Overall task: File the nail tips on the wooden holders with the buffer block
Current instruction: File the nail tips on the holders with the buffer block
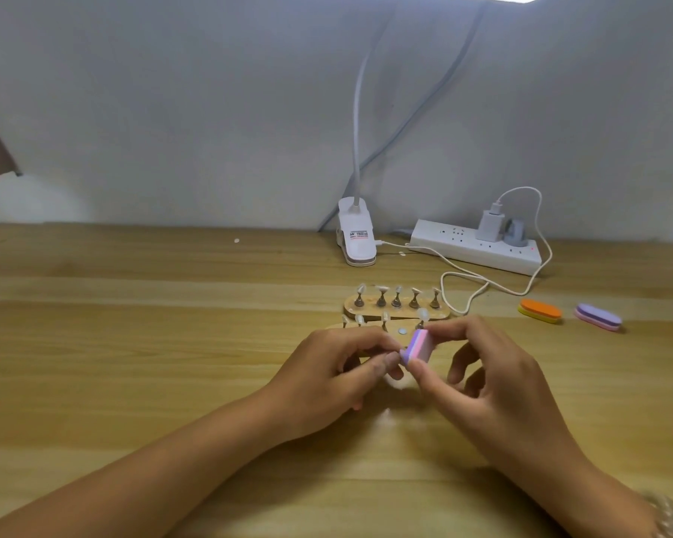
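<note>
Two wooden holders lie mid-table. The far holder [397,310] carries several metal stands with clear nail tips. The near holder [370,327] is partly hidden behind my hands and shows several tips and one bare magnet spot. My right hand [494,386] pinches a pink and purple buffer block [534,345] between thumb and fingers, just in front of the near holder. My left hand [339,376] has its fingers curled around something small pressed against the block's left end; a nail stand seems to be there, but the fingers hide it.
A white clip lamp [356,236] and a white power strip [476,246] with a charger and looping cable [463,281] stand at the back. An orange-yellow buffer [540,310] and a purple-pink buffer [598,316] lie to the right on the wooden table [133,343].
</note>
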